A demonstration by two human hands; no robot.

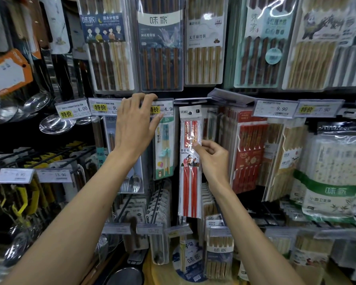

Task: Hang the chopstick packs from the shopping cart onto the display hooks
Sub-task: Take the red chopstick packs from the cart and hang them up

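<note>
Store shelving fills the view: a wall of hooks hung thick with chopsticks and price tags. At its centre is the red chopstick pack [190,161], a long, narrow clear sleeve held upright. Its punched header sits at 12 o'clock, just under a flipped-up tag holder [191,99]. I cannot tell whether the hole is already over a hook. The right grip [211,155] comes in from the pack's 3 o'clock and pinches its right edge about halfway down, fingertips clamped on the film. The pack looks light and thin. The sticks give it some stiffness lengthwise, but the wrapper is glossy and likely slippery, so a hold nearer the header would probably steer the hole better than this mid-edge pinch. At the pack's 10 o'clock the left grip [136,124] has its fingers hooked over the top of a price tag [164,109] with the thumb on its face, clamped on it. Just beside the pack at 9 o'clock hangs a training-chopstick pack [164,149], and red boxed packs [251,153] hang at 3 o'clock. Steel ladles [56,124] hang well apart at 9 o'clock.
</note>
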